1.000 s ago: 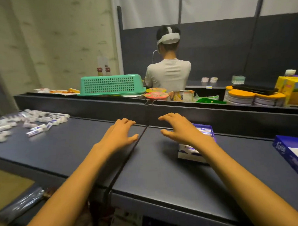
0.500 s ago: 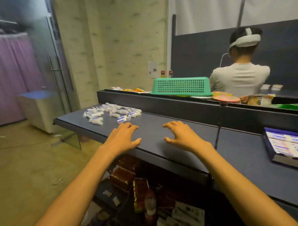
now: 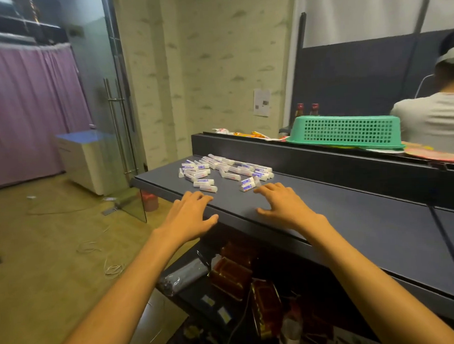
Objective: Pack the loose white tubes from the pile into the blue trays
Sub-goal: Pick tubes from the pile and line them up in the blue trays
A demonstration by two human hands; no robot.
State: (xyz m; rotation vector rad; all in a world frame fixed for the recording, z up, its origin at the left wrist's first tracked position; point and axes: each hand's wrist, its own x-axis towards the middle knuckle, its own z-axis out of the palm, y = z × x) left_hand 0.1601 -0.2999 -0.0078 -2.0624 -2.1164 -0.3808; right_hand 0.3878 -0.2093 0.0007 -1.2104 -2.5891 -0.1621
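Dozens of small white tubes (image 3: 222, 170) with blue-and-purple labels lie on their sides in a loose pile at the far left end of our dark blue counter (image 3: 352, 218), scattered at all angles, some touching and a few stragglers lying apart on the near side. Left of the counter's end we see bare floor, a white cabinet (image 3: 83, 162) and a purple curtain (image 3: 28, 110). Our left hand (image 3: 188, 215) hovers at the counter's near edge, fingers spread and holding nothing, its fingertips just short of the nearest tube. Our right hand (image 3: 280, 203) is spread flat over the counter, empty too, fingertips just beside a stray tube. Right of our hands the countertop runs on bare, bounded behind by a raised dark ledge (image 3: 311, 157) bearing an upturned green basket (image 3: 345, 131).
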